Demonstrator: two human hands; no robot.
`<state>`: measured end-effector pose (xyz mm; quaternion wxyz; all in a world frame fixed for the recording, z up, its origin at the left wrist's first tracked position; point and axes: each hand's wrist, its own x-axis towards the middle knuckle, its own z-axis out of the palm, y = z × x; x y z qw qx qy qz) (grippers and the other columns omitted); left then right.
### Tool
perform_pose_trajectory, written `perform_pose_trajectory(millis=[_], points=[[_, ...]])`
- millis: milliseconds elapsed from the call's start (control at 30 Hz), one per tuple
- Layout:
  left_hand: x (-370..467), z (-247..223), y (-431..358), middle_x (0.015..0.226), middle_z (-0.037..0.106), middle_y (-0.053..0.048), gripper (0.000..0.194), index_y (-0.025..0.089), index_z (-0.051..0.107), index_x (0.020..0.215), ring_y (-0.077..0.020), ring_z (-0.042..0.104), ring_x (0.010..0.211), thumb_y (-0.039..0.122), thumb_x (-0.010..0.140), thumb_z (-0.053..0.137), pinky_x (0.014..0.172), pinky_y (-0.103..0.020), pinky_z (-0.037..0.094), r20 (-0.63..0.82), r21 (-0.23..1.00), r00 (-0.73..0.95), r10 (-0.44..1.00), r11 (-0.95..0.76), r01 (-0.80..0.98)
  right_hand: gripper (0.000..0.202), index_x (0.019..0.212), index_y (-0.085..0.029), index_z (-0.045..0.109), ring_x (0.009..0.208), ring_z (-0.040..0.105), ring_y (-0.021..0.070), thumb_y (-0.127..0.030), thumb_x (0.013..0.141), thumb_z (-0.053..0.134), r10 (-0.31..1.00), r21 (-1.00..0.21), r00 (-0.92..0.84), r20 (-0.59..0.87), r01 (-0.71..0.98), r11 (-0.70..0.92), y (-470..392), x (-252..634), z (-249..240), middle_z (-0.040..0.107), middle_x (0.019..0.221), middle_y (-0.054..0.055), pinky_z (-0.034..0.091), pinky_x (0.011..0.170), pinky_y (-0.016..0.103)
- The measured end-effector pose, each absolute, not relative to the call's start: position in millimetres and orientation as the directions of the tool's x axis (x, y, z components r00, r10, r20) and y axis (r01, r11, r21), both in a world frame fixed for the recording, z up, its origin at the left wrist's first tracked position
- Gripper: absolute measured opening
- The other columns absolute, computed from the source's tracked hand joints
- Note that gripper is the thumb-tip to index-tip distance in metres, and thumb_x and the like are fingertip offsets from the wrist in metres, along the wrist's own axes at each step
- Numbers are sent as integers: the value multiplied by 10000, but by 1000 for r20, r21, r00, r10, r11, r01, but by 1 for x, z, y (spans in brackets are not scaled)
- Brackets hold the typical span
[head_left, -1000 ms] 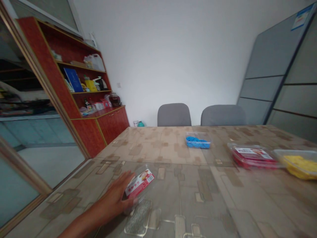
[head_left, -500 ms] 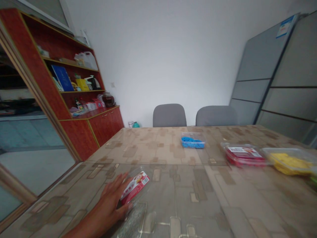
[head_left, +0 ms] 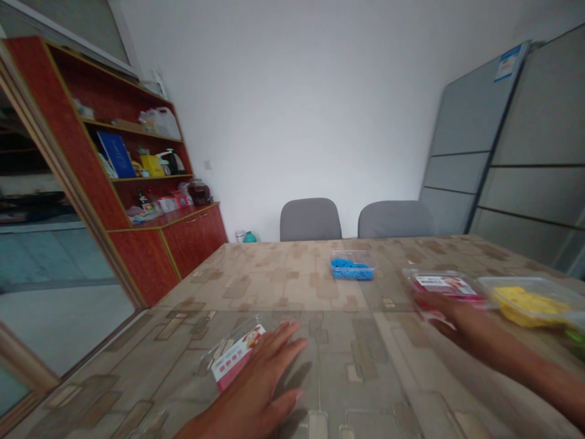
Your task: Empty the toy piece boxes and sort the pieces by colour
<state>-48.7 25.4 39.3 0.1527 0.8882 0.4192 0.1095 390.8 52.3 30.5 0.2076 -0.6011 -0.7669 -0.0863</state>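
Note:
My left hand (head_left: 262,375) is open, fingers spread, over the near table at centre-left. Just beside it, partly behind the fingers, lies a clear plastic container (head_left: 228,347) with a white and pink label; I cannot tell whether the hand touches it. From the right, my right hand (head_left: 450,314) reaches to the near left side of a clear box with red contents (head_left: 450,285) and a white label. Its thumb is apart from the blurred fingers, and contact with that box is unclear.
A clear box of blue material (head_left: 351,268) stands farther back. An open clear box of yellow material (head_left: 530,305) sits right of the red one, with something green (head_left: 576,336) at the edge. Two grey chairs (head_left: 311,221) stand behind the patterned table (head_left: 292,280).
My left hand has come off the labelled container and moved right. That container now lies farther left. My right hand has entered from the right, reaching the red box.

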Motion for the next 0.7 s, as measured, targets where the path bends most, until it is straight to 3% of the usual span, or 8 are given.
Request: perform_pose_trajectory(millis=[100,233,367,500,633,700], points=[[-36,39,25,1602,192,-32,591,311,377,1468,-298,214,1454,307,909,570,1159,-526,241,71,399,647,759,-616,679,469,1319,-192,575,1232,570,290,-148,853,548,922,-82,-203,330,967,242,102,356,29,580,1375,135,455,1037,431],[-29,37,31,1607,170,-6,636,345,340,1482,-290,186,1462,319,899,593,1170,-533,201,46,404,635,771,-596,694,500,1382,-182,495,1151,618,276,-133,894,590,956,-52,-138,260,986,157,154,326,28,483,1443,173,486,990,437],[-51,36,46,1602,181,-40,701,306,346,1489,-303,160,1465,273,849,631,1174,-555,133,-11,330,533,846,-500,800,352,1277,-193,554,1055,626,238,-301,946,609,973,-38,-83,217,995,93,182,311,20,576,1301,91,536,881,458],[-96,29,58,1572,253,-128,729,210,409,1465,-351,202,1447,211,782,663,1157,-577,172,-38,229,374,927,-356,906,279,1197,-179,593,991,639,214,-307,950,604,971,-44,-53,232,997,65,186,305,17,613,1218,77,551,833,417],[-127,17,57,1523,374,-116,585,253,482,1413,-355,315,1407,271,844,616,1125,-573,275,81,268,381,921,-388,882,163,1057,-155,637,904,657,189,-272,965,570,949,-64,-74,305,993,98,171,302,23,665,1076,64,548,806,384],[-126,14,53,1534,358,-108,582,266,458,1425,-334,320,1409,253,858,592,1128,-552,286,136,307,397,908,-420,854,140,988,-158,644,942,658,213,-217,972,517,929,-68,-118,352,986,151,155,298,27,668,1096,97,535,838,383]])
